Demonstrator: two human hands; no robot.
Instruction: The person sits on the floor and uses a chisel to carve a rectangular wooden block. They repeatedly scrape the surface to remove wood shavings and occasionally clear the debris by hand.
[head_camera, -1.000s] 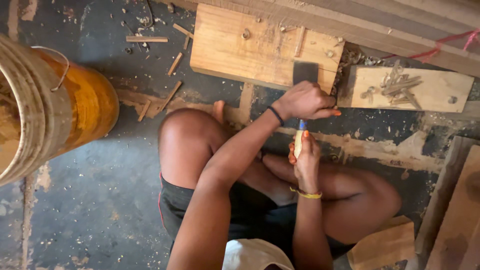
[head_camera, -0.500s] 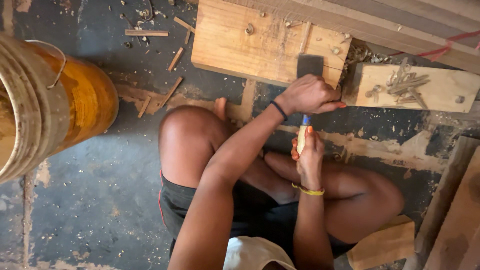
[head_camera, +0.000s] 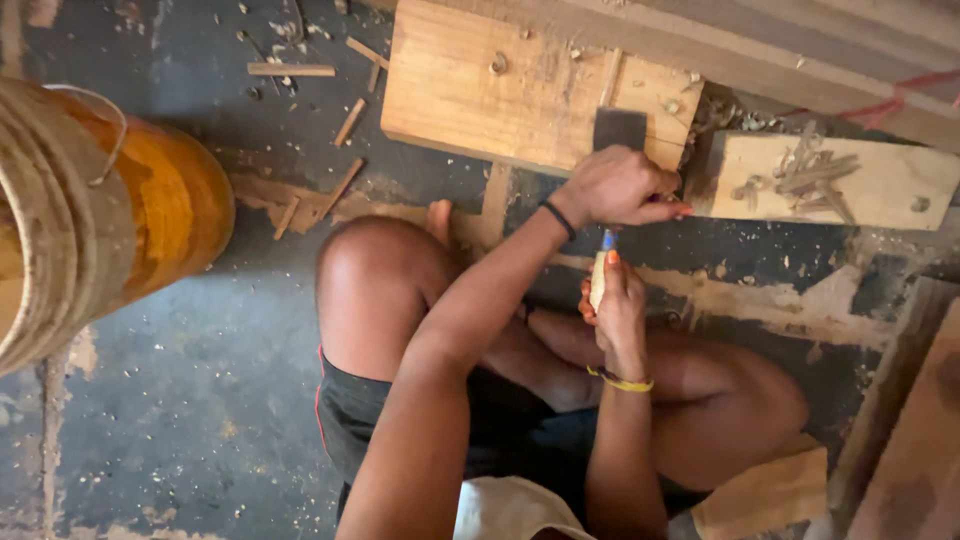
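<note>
- Dark, dusty concrete floor (head_camera: 150, 420) fills the head view, littered with wood chips and offcut sticks (head_camera: 290, 70); the person sits on it with knees bent, working at the edge of a pale wooden board (head_camera: 480, 95) that lies flat ahead of them.
- At the left stands an orange plastic bucket (head_camera: 150, 220) with a wire handle, well apart from the work.
- A second, smaller plank (head_camera: 850, 185) lies just to the right of the board, with a loose heap of nails or shavings on it; which of the two I cannot tell.
- The left hand (head_camera: 615, 185) is closed round the metal blade (head_camera: 620, 130) of a chisel, fingers curled tight, steering it into a slot in the board's near edge.
- The right hand (head_camera: 618, 300) is wrapped round the chisel's light handle (head_camera: 598, 280), just below the left hand, with a blue band (head_camera: 606, 240) showing between the two hands.
- To do this cut well, I judge that the tool should stay in line with the slot, the left hand guiding low near the wood while the right pushes steadily; short, shallow passes look safer than one deep one, and the board looks free to slide.
- Hidden: the cutting edge and the slot's depth lie under the left hand, so how far the cut goes cannot be seen.
- A light block (head_camera: 770, 490) by the right thigh is cut off by the frame, as are the timbers along the top and right edges.
</note>
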